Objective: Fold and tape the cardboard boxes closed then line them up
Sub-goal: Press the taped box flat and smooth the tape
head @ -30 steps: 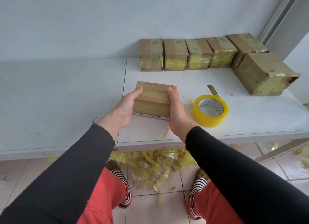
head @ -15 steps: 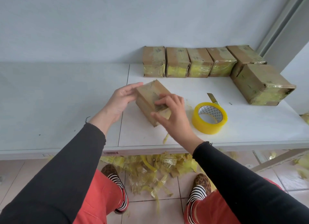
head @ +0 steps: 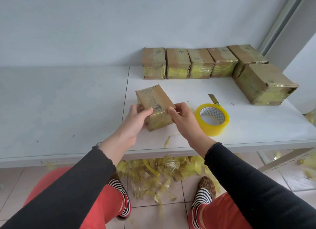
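A small brown cardboard box with yellow tape on its near end stands on the white table, turned at an angle. My left hand grips its near left corner, thumb on the top face. My right hand holds its near right corner, fingers curled round the edge. A roll of yellow tape lies flat just right of my right hand. Several taped boxes stand in a row along the back wall, and a larger taped box sits at the right end.
A small cutter blade lies behind the tape roll. Tape scraps litter the tiled floor under the table's front edge, between my feet. A grey table adjoins on the left.
The box has been turned from lying crosswise to pointing away at an angle, taped end toward me. Both hands have shifted to its near corners.
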`<state>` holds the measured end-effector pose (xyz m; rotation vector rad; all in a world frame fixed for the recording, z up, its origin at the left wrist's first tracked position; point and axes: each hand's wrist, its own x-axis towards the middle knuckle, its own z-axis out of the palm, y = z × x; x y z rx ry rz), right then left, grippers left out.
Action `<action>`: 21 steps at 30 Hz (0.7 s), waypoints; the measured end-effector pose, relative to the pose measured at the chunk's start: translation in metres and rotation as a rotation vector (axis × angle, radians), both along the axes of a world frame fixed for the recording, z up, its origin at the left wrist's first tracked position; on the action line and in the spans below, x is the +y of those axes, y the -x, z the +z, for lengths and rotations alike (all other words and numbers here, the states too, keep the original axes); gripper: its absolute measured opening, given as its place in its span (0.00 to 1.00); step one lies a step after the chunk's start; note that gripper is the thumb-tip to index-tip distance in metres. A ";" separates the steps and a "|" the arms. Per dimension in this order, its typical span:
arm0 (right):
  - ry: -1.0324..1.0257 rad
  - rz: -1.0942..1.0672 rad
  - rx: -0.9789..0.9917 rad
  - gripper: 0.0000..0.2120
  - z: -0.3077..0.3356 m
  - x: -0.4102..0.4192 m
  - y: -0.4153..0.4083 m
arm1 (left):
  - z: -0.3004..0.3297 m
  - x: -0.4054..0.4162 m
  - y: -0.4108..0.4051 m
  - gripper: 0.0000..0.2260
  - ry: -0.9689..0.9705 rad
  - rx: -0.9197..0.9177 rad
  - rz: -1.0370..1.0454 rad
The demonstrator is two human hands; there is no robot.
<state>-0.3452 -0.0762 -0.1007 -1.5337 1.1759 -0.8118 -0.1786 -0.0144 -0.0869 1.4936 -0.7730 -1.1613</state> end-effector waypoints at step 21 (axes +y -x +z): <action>0.207 -0.753 -0.371 0.16 0.027 -0.114 0.160 | 0.068 -0.187 0.192 0.07 0.105 -0.504 -0.399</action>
